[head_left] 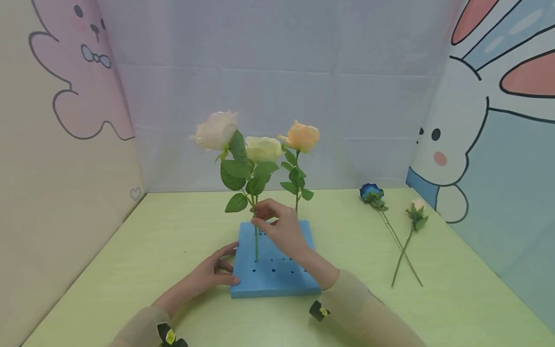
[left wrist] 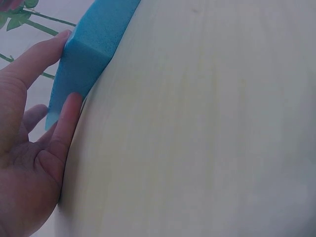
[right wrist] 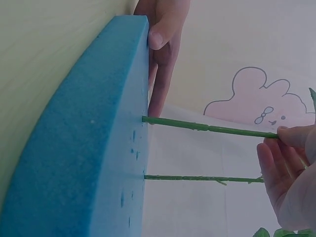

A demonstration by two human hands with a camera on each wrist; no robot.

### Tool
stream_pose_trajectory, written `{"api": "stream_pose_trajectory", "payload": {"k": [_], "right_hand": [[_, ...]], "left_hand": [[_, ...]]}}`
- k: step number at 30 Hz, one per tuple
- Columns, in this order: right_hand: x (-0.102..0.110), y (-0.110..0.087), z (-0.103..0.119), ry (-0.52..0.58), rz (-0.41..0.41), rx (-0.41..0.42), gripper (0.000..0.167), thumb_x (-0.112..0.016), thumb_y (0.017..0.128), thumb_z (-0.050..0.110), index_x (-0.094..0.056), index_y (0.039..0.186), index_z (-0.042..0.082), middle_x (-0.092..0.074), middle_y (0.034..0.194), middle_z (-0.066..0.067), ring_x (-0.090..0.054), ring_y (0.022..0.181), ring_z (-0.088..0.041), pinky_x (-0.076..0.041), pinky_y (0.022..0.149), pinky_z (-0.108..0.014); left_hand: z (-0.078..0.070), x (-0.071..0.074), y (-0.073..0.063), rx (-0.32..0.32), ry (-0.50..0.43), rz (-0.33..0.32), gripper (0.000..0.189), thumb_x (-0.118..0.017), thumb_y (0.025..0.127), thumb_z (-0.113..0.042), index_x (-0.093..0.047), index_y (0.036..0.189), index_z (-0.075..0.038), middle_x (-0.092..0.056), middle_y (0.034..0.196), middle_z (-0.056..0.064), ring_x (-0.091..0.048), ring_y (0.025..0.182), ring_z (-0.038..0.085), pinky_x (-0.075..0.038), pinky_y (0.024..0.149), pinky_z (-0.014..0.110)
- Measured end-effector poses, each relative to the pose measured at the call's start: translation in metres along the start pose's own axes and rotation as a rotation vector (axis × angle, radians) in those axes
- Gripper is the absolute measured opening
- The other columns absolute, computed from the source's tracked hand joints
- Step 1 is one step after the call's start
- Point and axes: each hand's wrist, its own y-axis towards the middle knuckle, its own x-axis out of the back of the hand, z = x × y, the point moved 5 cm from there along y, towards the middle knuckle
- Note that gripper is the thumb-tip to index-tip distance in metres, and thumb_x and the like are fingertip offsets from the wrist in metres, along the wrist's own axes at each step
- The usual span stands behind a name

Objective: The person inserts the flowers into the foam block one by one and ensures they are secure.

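My right hand [head_left: 284, 229] pinches the green stem [right wrist: 212, 129] of a rose between thumb and fingertips. This stem stands upright in a front-left hole of a blue foam block [head_left: 282, 284]. Above the hand are a pale pink rose [head_left: 215, 131] and a cream-yellow rose [head_left: 263, 149], their leaves overlapping. A second stem [right wrist: 197, 177] rises from the block beside the pinched one. My left hand [head_left: 214, 270] rests against the block's left side, thumb on the top edge and fingers fairly straight along it. A peach rose [head_left: 302, 137] stands farther back; my right hand partly hides the block.
On the table to the right lie a blue rose [head_left: 372, 192] and a small pale rose [head_left: 418, 204], with their stems crossed. Several small holes mark the block's top. A pale cloth [head_left: 277, 96] hangs behind the table, and cartoon-printed walls flank it.
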Motion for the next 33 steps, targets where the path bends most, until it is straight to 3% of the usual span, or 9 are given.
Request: {"api": "stream_pose_trajectory", "payload": {"k": [9, 18, 27, 33], "right_hand": [[0.0, -0.001, -0.001, -0.071, 0.064, 0.002, 0.013, -0.074, 0.088, 0.011, -0.07, 0.1, 0.008, -0.076, 0.09, -0.007, -0.071, 0.079, -0.018, -0.056, 0.069, -0.025], [-0.002, 0.004, 0.0, -0.207, 0.244, -0.055, 0.006, -0.072, 0.09, 0.017, -0.072, 0.094, 0.013, -0.075, 0.086, 0.0, -0.068, 0.075, -0.007, -0.053, 0.072, -0.022], [-0.006, 0.003, -0.01, -0.169, 0.292, -0.113, 0.005, -0.071, 0.091, 0.018, -0.07, 0.093, 0.013, -0.077, 0.085, -0.003, -0.074, 0.079, -0.025, -0.052, 0.067, -0.024], [-0.008, 0.002, -0.014, -0.162, 0.314, -0.13, 0.005, -0.07, 0.092, 0.019, -0.069, 0.092, 0.014, -0.077, 0.084, -0.003, -0.074, 0.08, -0.027, -0.052, 0.065, -0.024]], "left_hand": [[-0.001, 0.0, -0.001, -0.015, -0.002, -0.002, 0.095, -0.081, 0.082, -0.029, -0.024, 0.158, -0.018, -0.034, 0.157, 0.02, -0.058, 0.113, 0.023, -0.05, 0.088, 0.03], [0.0, 0.0, 0.0, -0.025, -0.003, -0.008, 0.094, -0.08, 0.083, -0.027, -0.024, 0.157, -0.016, -0.033, 0.157, 0.022, -0.058, 0.113, 0.024, -0.05, 0.088, 0.03], [0.0, -0.001, -0.001, 0.002, 0.003, -0.015, 0.096, -0.081, 0.082, -0.03, -0.024, 0.158, -0.018, -0.033, 0.157, 0.02, -0.058, 0.111, 0.021, -0.05, 0.087, 0.031], [0.0, 0.0, 0.0, 0.003, 0.01, -0.019, 0.095, -0.081, 0.082, -0.029, -0.024, 0.158, -0.018, -0.034, 0.157, 0.021, -0.059, 0.112, 0.022, -0.05, 0.089, 0.032]]}}
